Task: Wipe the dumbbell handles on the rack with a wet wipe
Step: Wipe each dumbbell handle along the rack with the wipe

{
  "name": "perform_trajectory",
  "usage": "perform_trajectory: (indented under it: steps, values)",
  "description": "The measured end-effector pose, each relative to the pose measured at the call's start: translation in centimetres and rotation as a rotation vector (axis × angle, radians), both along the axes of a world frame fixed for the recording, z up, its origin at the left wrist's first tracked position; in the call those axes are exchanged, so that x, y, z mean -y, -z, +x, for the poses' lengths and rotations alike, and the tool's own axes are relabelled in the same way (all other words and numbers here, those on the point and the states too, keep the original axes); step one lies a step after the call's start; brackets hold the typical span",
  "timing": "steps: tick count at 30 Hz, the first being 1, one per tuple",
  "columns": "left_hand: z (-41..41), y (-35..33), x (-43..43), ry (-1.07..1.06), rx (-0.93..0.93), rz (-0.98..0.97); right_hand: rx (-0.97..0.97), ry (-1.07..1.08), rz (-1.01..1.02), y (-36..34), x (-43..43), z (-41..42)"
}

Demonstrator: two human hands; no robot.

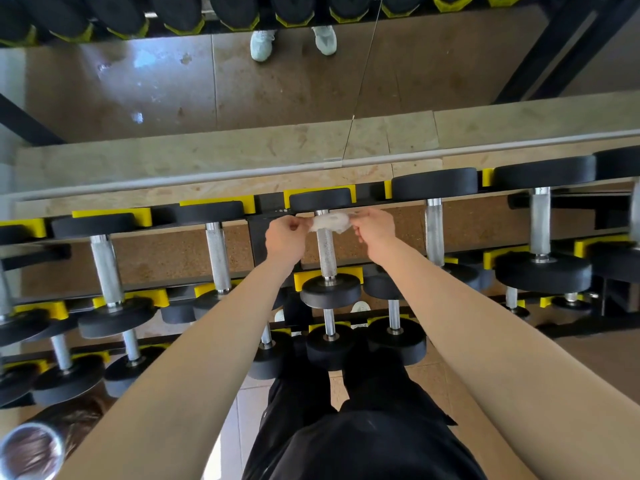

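Note:
A white wet wipe [330, 222] is wrapped over the far end of a knurled steel dumbbell handle [326, 252] on the top tier of the rack [273, 204], in the middle of the view. My left hand [284, 236] pinches the wipe's left end and my right hand [375, 227] pinches its right end, so the wipe is stretched across the handle. The handle's black end weights [330, 294] rest in yellow cradles [356, 274]. Neighbouring handles [218, 254] lie bare to the left and to the right [434, 233].
The rack has lower tiers with smaller dumbbells [330, 344] below my arms. A mirror [277, 88] behind the rack reflects the floor and white shoes [262, 45]. A shiny steel bar end [31, 450] pokes in at the bottom left. Tiled floor lies underfoot.

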State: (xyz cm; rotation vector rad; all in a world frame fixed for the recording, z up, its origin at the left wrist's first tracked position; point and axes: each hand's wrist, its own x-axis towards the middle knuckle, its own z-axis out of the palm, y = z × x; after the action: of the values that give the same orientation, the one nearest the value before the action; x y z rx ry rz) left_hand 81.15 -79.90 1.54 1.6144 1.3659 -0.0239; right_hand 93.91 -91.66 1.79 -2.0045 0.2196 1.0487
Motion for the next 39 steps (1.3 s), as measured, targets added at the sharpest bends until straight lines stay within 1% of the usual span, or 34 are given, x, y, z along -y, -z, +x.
perform_trajectory:
  steps: [2, 3, 5, 7, 9, 11, 13, 14, 17, 18, 20, 23, 25, 28, 30, 31, 32, 34, 36, 37, 39]
  values:
    - [-0.1, -0.4, 0.2, 0.087, 0.013, 0.032, 0.009, -0.011, -0.057, 0.3, 1.1, 0.4]
    - [-0.4, -0.5, 0.1, 0.107, -0.017, 0.063, 0.005, -0.06, -0.052, 0.3, 1.3, 0.2]
    - [-1.6, -0.2, -0.6, 0.099, -0.118, 0.099, -0.029, -0.208, 0.027, -0.1, 1.1, -0.9]
    - [-3.1, 0.3, -1.1, 0.095, -0.197, 0.083, -0.056, -0.318, 0.096, -0.6, 1.1, -1.7]
    - [-3.7, 0.3, -0.7, 0.159, -0.165, 0.072, -0.052, -0.299, 0.094, -0.5, 1.8, -1.5]
    - [-3.9, 0.0, 0.3, 0.274, -0.095, 0.068, -0.028, -0.231, 0.038, -0.2, 2.9, -0.9]
    - [-4.4, 0.0, 1.0, 0.351, -0.102, 0.077, -0.004, -0.239, -0.008, 0.1, 3.7, -1.0]
    - [-4.9, 0.1, 1.0, 0.354, -0.137, 0.089, 0.002, -0.287, -0.009, 0.1, 3.8, -1.4]
    - [-6.7, 1.0, 0.6, 0.343, -0.307, 0.13, 0.019, -0.541, 0.008, -0.4, 3.9, -3.2]
    - [-7.1, 1.2, 0.5, 0.362, -0.334, 0.137, 0.031, -0.583, 0.003, -0.3, 4.0, -3.5]
    - [-6.9, 0.9, 1.0, 0.449, -0.308, 0.104, 0.069, -0.6, -0.051, -0.2, 4.7, -3.2]
    - [-6.3, 0.3, 2.1, 0.602, -0.257, 0.047, 0.15, -0.689, -0.218, 0.3, 5.8, -2.3]
    - [-6.5, 0.3, 2.4, 0.58, -0.305, 0.063, 0.192, -0.787, -0.249, 0.2, 5.7, -2.6]
    - [-7.7, 0.7, 2.2, 0.533, -0.458, 0.17, 0.185, -0.895, -0.166, -0.5, 4.3, -4.1]
    - [-8.0, 0.6, 2.2, 0.514, -0.464, 0.198, 0.193, -0.938, -0.145, -0.8, 3.8, -4.6]
    - [-8.0, 0.5, 2.2, 0.52, -0.413, 0.171, 0.211, -0.936, -0.167, -0.7, 3.9, -4.3]
    - [-7.7, 0.4, 2.3, 0.543, -0.334, 0.123, 0.22, -0.889, -0.2, -0.6, 4.2, -3.9]
    - [-7.1, -0.1, 2.6, 0.583, -0.166, 0.026, 0.174, -0.651, -0.218, -0.5, 5.4, -2.5]
    - [-6.3, -0.4, 2.6, 0.509, -0.044, 0.025, 0.141, -0.355, -0.168, -1.0, 6.3, -0.8]
    - [-6.0, -0.4, 2.4, 0.445, -0.006, 0.047, 0.149, -0.256, -0.138, -1.5, 6.6, 0.1]
    - [-5.7, -0.2, 2.0, 0.329, 0.025, 0.053, 0.167, -0.151, -0.096, -1.8, 6.9, 1.5]
